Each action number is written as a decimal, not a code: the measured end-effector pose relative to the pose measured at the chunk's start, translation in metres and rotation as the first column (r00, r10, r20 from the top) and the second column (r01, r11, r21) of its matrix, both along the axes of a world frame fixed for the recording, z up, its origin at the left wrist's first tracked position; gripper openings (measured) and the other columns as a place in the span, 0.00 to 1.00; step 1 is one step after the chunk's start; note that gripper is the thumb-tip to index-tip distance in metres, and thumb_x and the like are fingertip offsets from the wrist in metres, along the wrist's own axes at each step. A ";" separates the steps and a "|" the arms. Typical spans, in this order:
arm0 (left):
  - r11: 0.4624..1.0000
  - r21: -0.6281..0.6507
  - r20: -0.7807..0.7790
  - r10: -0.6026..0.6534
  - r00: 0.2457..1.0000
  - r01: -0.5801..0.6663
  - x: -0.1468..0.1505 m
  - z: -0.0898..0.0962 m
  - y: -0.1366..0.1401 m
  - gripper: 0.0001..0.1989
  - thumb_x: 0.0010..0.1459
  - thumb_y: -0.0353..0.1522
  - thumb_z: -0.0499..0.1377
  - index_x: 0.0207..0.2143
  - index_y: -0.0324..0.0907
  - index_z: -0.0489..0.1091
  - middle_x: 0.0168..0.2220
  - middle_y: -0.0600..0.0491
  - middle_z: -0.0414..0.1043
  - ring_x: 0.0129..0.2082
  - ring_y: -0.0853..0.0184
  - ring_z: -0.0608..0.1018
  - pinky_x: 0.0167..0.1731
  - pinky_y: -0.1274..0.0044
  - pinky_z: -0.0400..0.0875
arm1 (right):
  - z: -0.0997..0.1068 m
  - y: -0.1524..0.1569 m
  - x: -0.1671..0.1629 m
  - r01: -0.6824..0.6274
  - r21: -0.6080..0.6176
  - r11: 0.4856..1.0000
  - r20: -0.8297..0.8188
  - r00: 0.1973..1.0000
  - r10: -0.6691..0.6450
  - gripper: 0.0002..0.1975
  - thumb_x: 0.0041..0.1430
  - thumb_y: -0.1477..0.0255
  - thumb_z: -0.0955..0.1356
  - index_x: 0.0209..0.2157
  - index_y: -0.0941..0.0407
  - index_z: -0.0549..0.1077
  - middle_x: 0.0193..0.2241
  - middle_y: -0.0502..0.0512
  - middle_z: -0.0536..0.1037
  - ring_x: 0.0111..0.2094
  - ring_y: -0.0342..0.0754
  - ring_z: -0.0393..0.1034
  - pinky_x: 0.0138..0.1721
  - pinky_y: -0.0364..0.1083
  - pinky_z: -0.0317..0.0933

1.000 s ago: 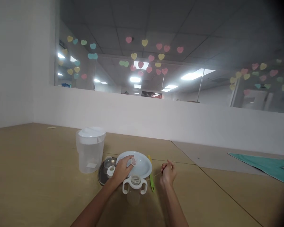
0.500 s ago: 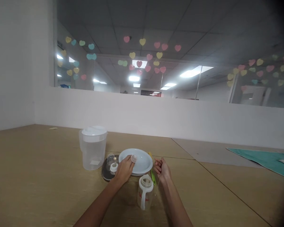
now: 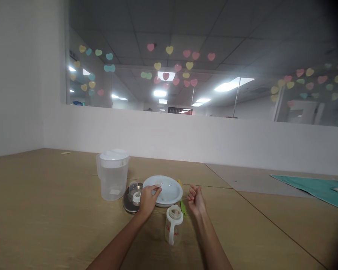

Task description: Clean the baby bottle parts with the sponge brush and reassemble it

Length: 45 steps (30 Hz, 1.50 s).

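Left hand pinches a small clear piece over the pale bowl, perhaps to catch drips; right hand curls round a thin strand; handled bottle stands between, reachable.

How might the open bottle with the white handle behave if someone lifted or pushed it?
The open bottle is probably light, since its see-through walls look like plastic. Standing upright and taller than wide, it might tip if pushed high up. Once down, its rounded body could roll.
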<state>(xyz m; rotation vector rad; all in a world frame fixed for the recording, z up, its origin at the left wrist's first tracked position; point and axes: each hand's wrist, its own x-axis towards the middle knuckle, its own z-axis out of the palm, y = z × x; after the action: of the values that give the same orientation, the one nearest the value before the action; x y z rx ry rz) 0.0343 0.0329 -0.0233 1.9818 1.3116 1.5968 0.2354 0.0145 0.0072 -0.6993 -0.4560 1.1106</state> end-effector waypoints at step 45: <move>0.995 0.095 -0.033 -0.020 0.999 0.023 -0.001 0.000 -0.008 0.13 0.62 0.35 0.51 0.39 0.45 0.74 0.39 0.50 0.75 0.42 0.62 0.73 0.46 0.67 0.65 | -0.003 0.004 -0.015 0.132 0.147 0.980 0.244 0.955 -0.166 0.20 0.54 0.53 0.66 0.25 0.57 0.67 0.18 0.52 0.75 0.18 0.42 0.70 0.22 0.40 0.64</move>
<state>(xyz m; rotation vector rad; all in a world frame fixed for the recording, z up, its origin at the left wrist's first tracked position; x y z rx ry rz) 0.0329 0.0253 -0.0238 2.0781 1.2432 1.6538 0.2204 0.0185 0.0041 -0.7537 -0.6777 0.8436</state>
